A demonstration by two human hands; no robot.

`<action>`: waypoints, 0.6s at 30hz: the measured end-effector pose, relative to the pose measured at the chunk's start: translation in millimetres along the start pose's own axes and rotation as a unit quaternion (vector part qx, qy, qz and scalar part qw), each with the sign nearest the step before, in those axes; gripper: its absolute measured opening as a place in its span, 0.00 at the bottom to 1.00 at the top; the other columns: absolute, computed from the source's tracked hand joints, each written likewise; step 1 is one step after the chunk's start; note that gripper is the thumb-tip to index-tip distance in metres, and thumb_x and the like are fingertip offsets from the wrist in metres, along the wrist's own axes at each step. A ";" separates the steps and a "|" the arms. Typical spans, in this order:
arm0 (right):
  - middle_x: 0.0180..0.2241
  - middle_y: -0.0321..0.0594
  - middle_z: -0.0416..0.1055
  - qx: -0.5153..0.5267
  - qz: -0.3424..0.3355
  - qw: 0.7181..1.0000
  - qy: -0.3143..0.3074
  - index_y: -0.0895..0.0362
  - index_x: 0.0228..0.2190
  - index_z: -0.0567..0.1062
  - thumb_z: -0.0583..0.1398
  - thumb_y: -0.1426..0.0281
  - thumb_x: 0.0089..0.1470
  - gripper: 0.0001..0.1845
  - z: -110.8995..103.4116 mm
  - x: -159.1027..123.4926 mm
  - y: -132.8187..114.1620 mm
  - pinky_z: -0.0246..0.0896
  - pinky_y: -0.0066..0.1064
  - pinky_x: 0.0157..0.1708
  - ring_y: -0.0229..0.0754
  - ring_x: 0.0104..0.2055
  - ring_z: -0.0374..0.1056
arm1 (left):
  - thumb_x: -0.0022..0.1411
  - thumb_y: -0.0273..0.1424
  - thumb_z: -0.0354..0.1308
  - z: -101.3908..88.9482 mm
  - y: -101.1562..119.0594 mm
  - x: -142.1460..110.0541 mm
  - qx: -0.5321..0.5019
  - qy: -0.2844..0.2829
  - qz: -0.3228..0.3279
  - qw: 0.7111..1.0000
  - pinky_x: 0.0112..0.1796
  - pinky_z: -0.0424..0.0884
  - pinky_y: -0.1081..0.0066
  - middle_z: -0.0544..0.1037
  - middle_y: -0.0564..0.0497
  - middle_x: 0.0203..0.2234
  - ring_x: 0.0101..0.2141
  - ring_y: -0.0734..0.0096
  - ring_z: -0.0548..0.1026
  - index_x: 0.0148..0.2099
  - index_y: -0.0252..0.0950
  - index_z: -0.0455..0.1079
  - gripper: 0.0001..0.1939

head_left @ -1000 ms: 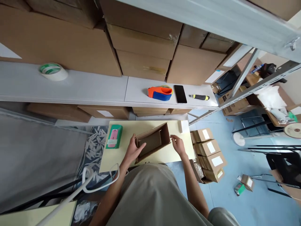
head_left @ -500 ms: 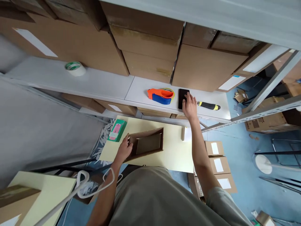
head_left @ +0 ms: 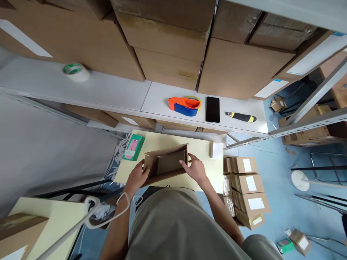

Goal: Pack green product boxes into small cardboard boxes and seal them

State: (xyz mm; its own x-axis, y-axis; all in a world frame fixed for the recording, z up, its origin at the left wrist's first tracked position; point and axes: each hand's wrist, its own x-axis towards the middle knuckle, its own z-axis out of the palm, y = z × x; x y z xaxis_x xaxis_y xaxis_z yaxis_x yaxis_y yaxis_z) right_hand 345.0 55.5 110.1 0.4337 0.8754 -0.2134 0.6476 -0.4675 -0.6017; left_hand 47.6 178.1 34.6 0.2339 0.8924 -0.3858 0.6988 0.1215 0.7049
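An open cardboard box (head_left: 169,147) rests on the pale yellow table (head_left: 208,182), its inside facing up. My left hand (head_left: 137,174) grips its left end, thumb over the rim. At the opposite end my right hand (head_left: 195,169) pinches the right wall, thumb inside and fingers outside. A green box with a pink picture (head_left: 133,147) lies left of the cardboard box, and a small white box (head_left: 217,150) is to the right. On the shelf above lie a black phone (head_left: 213,109), a yellow-and-black utility knife (head_left: 241,117) and an orange-and-blue tape dispenser (head_left: 184,106).
A tape roll (head_left: 76,72) sits farther left on the grey shelf (head_left: 114,94), in front of large cartons (head_left: 168,65). Stacked labelled cartons (head_left: 249,180) stand on the floor at right. A bent white rod (head_left: 90,213) crosses the lower left near my left arm.
My right hand has left the phone on the shelf and come down to the right end of the cardboard box. The left hand stays at the left end.
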 end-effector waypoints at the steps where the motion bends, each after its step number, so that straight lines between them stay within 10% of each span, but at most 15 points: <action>1: 0.47 0.49 0.86 0.002 0.012 1.000 -0.003 0.52 0.57 0.80 0.59 0.49 0.70 0.26 4.2 -4.4 1.5 0.75 0.41 0.41 0.57 0.42 0.84 | 0.58 0.39 0.62 -0.7 -2.1 1.2 0.020 -0.009 0.004 1.000 0.57 0.76 0.48 0.84 0.35 0.54 0.54 0.35 0.82 0.57 0.40 0.77 0.24; 6: 0.32 0.46 0.84 -0.026 0.021 0.999 0.027 0.50 0.48 0.84 0.51 0.59 0.74 0.22 0.7 -21.9 3.3 0.68 0.38 0.36 0.57 0.32 0.82 | 0.62 0.34 0.60 -2.8 7.3 11.1 0.058 -0.047 0.035 0.997 0.55 0.76 0.50 0.86 0.37 0.44 0.51 0.35 0.83 0.50 0.42 0.78 0.15; 10: 0.34 0.49 0.85 -0.036 0.053 0.997 0.041 0.54 0.57 0.81 0.51 0.56 0.74 0.26 1.2 -36.9 -6.4 0.71 0.40 0.37 0.57 0.33 0.82 | 0.68 0.39 0.60 -4.2 27.6 10.5 -0.019 -0.046 0.080 0.996 0.63 0.71 0.50 0.79 0.33 0.62 0.61 0.37 0.78 0.66 0.37 0.74 0.27; 13: 0.50 0.52 0.85 0.009 0.049 0.998 0.030 0.53 0.66 0.76 0.52 0.50 0.75 0.31 3.7 -47.6 -16.1 0.75 0.41 0.39 0.54 0.37 0.83 | 0.66 0.49 0.66 -8.7 32.7 2.7 -0.091 -0.077 0.115 0.986 0.69 0.65 0.53 0.69 0.35 0.72 0.71 0.40 0.69 0.72 0.38 0.70 0.38; 18: 0.77 0.51 0.57 0.000 -0.019 0.998 -0.053 0.44 0.73 0.68 0.65 0.43 0.65 0.42 3.7 -59.8 -17.4 0.81 0.47 0.49 0.55 0.50 0.82 | 0.40 0.54 0.83 -24.8 22.9 -7.1 -0.092 -0.187 0.165 0.964 0.73 0.58 0.53 0.50 0.39 0.81 0.78 0.36 0.52 0.73 0.40 0.70 0.61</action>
State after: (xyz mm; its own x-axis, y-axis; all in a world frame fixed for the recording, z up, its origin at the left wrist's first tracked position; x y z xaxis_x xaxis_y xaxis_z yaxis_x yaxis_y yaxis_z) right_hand 305.5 11.8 130.5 0.3397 0.9007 -0.2707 0.6628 -0.4335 -0.6106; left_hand 45.2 185.2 68.2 0.6741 0.6812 -0.2854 0.4206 -0.0365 0.9065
